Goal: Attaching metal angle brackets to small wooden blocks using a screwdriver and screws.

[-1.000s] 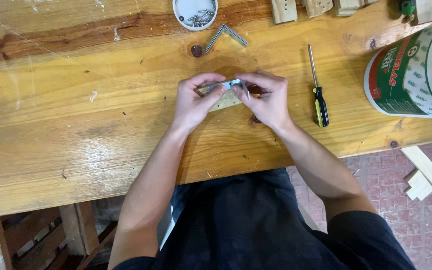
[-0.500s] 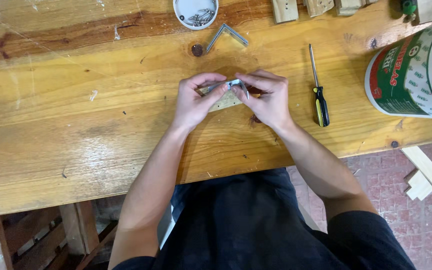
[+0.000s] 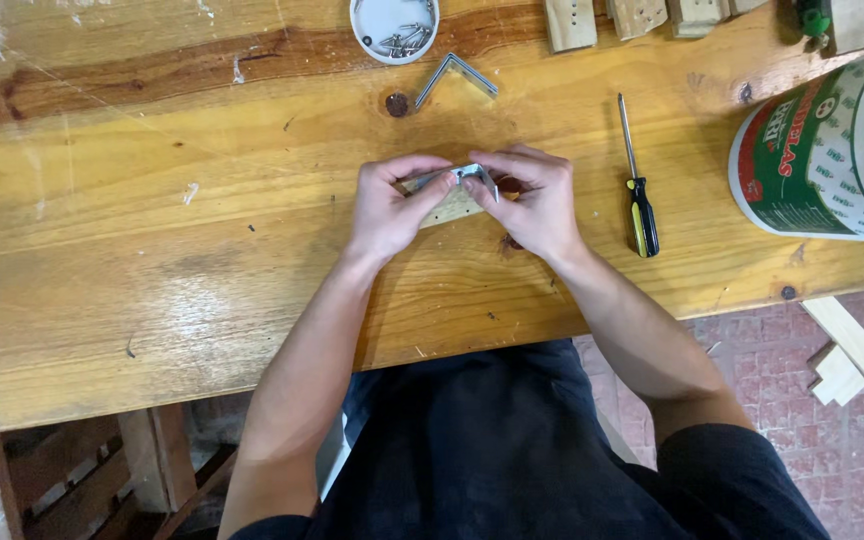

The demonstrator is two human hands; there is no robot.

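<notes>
Both hands are meeting at the middle of the wooden surface [image 3: 202, 230]. The left hand [image 3: 389, 208] and the right hand [image 3: 535, 203] are pinching a metal bracket [image 3: 472, 175] between their fingertips, holding it against the top edge of a small wood block [image 3: 449, 207]. The block is lying on the surface between the two hands, partly covered by them. The bracket is sitting directly above the block, touching it.

A screwdriver [image 3: 635, 180] is lying just beside the right hand, on its outer side. A second bracket [image 3: 455, 75] is resting farther up the surface, near a white dish [image 3: 393, 27] holding screws. A bucket [image 3: 832, 150] is lying on its side at the right edge, well apart from the hands.
</notes>
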